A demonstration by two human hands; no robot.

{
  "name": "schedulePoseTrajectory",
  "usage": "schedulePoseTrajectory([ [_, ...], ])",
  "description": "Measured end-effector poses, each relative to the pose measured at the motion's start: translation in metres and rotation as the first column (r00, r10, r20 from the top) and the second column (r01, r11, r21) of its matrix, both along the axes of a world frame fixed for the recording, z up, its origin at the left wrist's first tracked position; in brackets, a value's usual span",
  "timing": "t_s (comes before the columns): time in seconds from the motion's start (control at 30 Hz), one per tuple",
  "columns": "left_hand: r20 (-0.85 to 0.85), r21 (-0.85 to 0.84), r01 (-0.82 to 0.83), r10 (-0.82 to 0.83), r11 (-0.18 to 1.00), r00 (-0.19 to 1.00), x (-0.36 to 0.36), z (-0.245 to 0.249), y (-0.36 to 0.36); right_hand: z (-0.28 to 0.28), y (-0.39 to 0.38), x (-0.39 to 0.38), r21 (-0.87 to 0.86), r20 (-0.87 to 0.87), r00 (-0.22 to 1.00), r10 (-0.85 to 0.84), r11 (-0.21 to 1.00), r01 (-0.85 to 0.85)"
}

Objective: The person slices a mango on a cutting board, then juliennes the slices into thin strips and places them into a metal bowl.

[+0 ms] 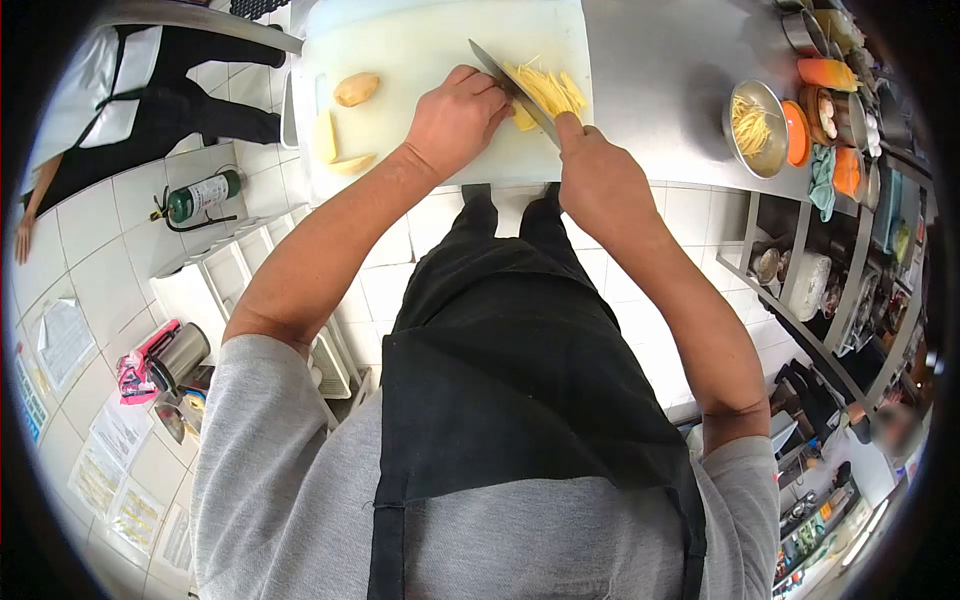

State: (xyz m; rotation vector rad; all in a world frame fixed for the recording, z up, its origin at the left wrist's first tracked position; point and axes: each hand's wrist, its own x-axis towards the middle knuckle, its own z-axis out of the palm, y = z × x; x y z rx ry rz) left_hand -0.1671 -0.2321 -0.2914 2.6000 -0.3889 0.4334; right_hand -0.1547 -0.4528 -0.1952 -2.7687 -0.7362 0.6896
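My right hand [598, 172] is wrapped round the handle of a knife [497, 72], its blade slanting away to the upper left. Close to the blade, my left hand [452, 122] has its fingers curled down onto a yellow potato piece [522, 119], mostly hidden by fingers and blade. Beyond the knife lies a heap of thin potato strips [556, 90]. A peeled-looking whole potato [356, 89] and two potato wedges, an upright one [325, 138] and a flat one [353, 164], rest at the left of the white cutting board [430, 35].
On the steel counter [655, 90] to the right stands a metal bowl [735, 150] of potato strips. Near it are an orange lid [796, 133], a green cloth [822, 180] and several containers. Another person [130, 100] stands at upper left, near a green cylinder [203, 196].
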Motion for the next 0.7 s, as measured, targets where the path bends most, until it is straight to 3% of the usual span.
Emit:
schedulePoseTrajectory([
  [0.17, 0.011, -0.015, -0.004, 0.004, 1.000, 1.000, 0.001, -0.007, 0.001, 0.020, -0.006, -0.015, -0.003, 0.016, 1.000, 0.001, 1.000, -0.001],
  [0.27, -0.058, 0.020, -0.013, 0.014, 1.000, 0.998, 0.000, -0.004, 0.002, -0.011, 0.002, -0.008, 0.026, 0.038, 0.999, 0.008, 1.000, -0.009],
  [0.47, 0.001, -0.009, -0.011, 0.011, 1.000, 1.000, -0.001, -0.009, 0.003, 0.018, -0.002, -0.010, 0.027, 0.035, 0.999, 0.018, 0.999, -0.018],
  [0.57, -0.044, -0.011, -0.030, 0.029, 0.999, 0.999, -0.002, -0.007, 0.002, -0.015, -0.002, -0.010, 0.062, 0.070, 0.998, 0.005, 0.998, -0.009],
  [0.7, -0.051, 0.004, -0.022, 0.022, 1.000, 0.998, 0.000, -0.007, 0.003, -0.004, 0.005, 0.000, 0.044, 0.067, 0.997, 0.030, 0.998, -0.033],
])
